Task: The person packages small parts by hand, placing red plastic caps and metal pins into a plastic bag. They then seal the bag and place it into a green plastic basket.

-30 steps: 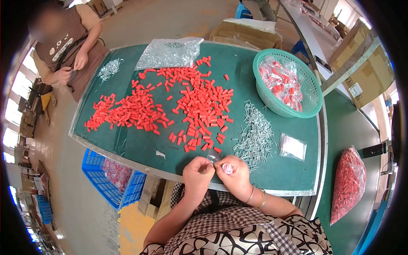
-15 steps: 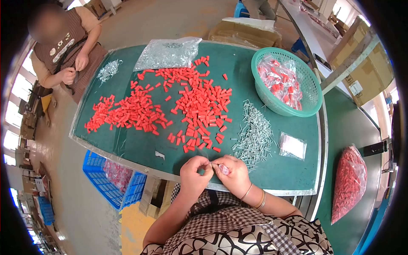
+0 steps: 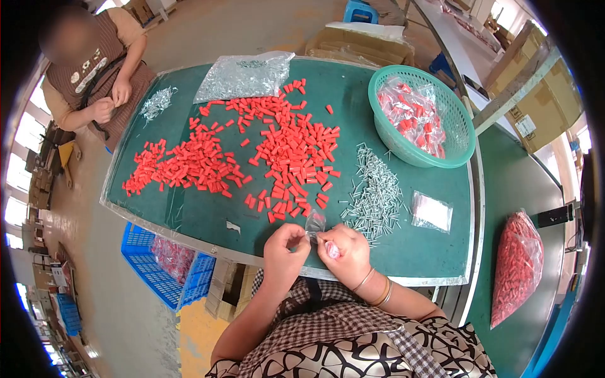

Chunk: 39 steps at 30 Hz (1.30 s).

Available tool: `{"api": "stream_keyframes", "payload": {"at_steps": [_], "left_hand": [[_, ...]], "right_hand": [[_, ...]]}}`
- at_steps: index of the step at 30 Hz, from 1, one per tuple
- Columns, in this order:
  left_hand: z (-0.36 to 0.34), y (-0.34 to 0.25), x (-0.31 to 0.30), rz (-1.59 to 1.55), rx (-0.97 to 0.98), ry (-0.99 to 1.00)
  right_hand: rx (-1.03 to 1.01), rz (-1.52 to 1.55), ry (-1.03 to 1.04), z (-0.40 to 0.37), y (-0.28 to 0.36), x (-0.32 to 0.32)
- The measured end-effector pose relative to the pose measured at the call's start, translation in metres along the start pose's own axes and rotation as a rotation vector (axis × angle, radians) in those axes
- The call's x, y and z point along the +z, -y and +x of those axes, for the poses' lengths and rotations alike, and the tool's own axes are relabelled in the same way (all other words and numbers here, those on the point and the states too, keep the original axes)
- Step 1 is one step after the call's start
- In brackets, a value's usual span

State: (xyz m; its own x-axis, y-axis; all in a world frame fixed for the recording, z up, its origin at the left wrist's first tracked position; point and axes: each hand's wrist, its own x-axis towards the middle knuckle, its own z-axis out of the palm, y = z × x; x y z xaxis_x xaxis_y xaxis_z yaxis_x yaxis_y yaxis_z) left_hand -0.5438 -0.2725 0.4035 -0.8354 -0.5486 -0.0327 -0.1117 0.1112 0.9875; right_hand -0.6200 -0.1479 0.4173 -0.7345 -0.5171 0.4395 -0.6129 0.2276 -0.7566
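Note:
At the near edge of the green table, my left hand (image 3: 285,253) pinches the left side of a small clear plastic bag (image 3: 316,220). My right hand (image 3: 350,257) grips the same bag from the right, fingertips close to those of the left. A crumpled clear bit of plastic with a pinkish-red tint (image 3: 332,250) pokes out of my right fist. The bag's thin end stands up beyond my fingers. Just past it lies a heap of red tapered plastic caps (image 3: 293,151), and a pile of silver screws (image 3: 375,198) is right beyond my right hand.
A green basket (image 3: 466,135) of filled bags stands at the back right, near a stack of small clear bags (image 3: 432,213). Behind the caps lies a large clear bag (image 3: 242,79). A blue crate (image 3: 142,255) sits below the left edge. Another person (image 3: 101,75) works at the far left.
The clear bag's end now rises higher and wider beyond my fingertips. Both hands have stayed close together, shifting only slightly. The view has moved a little.

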Motion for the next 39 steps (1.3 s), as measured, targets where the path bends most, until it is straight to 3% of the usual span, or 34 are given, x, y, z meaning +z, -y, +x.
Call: {"api": "stream_keyframes", "payload": {"at_steps": [5, 8, 11, 14, 18, 21, 30, 33, 36, 39], "left_hand": [[0.003, -0.004, 0.007, -0.131, -0.029, 0.0], [0.006, 0.002, 0.009, 0.075, 0.071, -0.094], [0.006, -0.015, 0.006, 0.198, 0.048, -0.062], [0.007, -0.022, -0.001, 0.058, 0.009, 0.032], [0.003, -0.035, -0.003, -0.003, 0.014, 0.173], [0.002, -0.038, 0.002, -0.005, 0.028, 0.258], [0.002, -0.042, 0.012, 0.011, -0.009, 0.414], [0.002, -0.043, 0.013, -0.238, -0.105, 0.401], [0.015, -0.027, 0.011, -0.14, -0.126, 0.287], [0.031, -0.033, 0.023, 0.349, 0.276, 0.262]], "right_hand": [[-0.082, -0.082, 0.036, -0.004, -0.001, 0.004], [-0.089, -0.096, 0.049, -0.005, 0.002, 0.0], [-0.069, -0.097, 0.026, -0.005, -0.002, -0.003], [-0.11, -0.068, 0.14, -0.001, 0.0, -0.015], [-0.122, -0.073, 0.473, 0.004, 0.003, -0.037], [-0.175, -0.037, 0.441, 0.001, -0.006, -0.039], [-0.034, 0.101, 0.381, -0.003, -0.014, -0.055], [0.085, 0.251, 0.397, -0.004, -0.012, -0.063], [0.239, 0.437, 0.355, -0.014, -0.015, -0.075], [0.413, 0.547, 0.314, -0.023, -0.017, -0.087]]}}
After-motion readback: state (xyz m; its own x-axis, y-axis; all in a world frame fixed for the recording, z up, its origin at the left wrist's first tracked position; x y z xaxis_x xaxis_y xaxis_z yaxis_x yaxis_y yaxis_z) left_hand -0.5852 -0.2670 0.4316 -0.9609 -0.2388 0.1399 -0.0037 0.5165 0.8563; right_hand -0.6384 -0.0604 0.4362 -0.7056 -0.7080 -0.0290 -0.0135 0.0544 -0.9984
